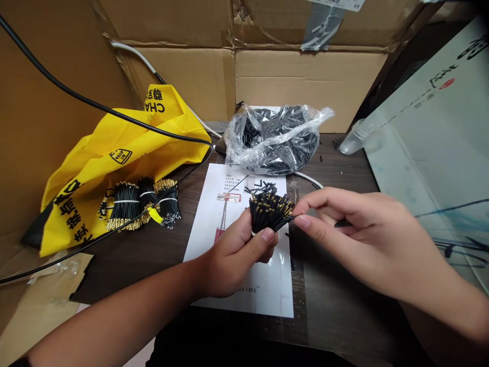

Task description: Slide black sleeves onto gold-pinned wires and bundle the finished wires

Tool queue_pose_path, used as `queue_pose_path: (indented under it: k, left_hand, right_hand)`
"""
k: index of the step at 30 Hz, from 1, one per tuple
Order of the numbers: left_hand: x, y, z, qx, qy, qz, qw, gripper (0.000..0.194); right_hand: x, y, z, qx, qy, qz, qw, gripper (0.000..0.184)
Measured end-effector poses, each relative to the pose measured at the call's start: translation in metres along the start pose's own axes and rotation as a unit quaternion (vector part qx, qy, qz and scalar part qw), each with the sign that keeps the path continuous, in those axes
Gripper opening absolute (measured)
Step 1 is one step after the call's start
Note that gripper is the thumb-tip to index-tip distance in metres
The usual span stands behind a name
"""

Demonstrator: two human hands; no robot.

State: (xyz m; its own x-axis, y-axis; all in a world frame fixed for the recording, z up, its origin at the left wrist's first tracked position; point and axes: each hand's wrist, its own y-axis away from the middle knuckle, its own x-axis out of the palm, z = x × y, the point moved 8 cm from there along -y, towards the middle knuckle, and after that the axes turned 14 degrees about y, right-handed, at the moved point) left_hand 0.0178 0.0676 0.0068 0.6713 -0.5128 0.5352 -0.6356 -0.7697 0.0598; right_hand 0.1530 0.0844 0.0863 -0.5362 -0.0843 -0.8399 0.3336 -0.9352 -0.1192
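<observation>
Wire bundle (pixel 263 220): long axis up and away, gold ends (pixel 268 208) fanned on top. Left fingers (pixel 256 246) wrapped round it; right fingers (pixel 319 233) pinching one right-pointing wire (pixel 287 220).

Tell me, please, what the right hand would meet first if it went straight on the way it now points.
The right hand would likely meet the black wire bundle in the left hand, perhaps touching it now; depth is unclear.
</observation>
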Motion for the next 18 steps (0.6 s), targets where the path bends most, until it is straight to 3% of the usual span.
queue_pose_path:
  k: [11, 18]
  left_hand:
    - [-0.007, 0.003, 0.001, 0.032, -0.107, -0.008, 0.994, 0.023]
    - [-0.005, 0.004, 0.001, 0.031, -0.059, 0.001, 0.998, 0.02]
  right_hand:
    - [-0.004, 0.001, 0.014, -0.068, 0.088, -0.053, 0.992, 0.012]
    - [-0.012, 0.004, 0.025, -0.12, 0.124, -0.122, 0.977, 0.005]
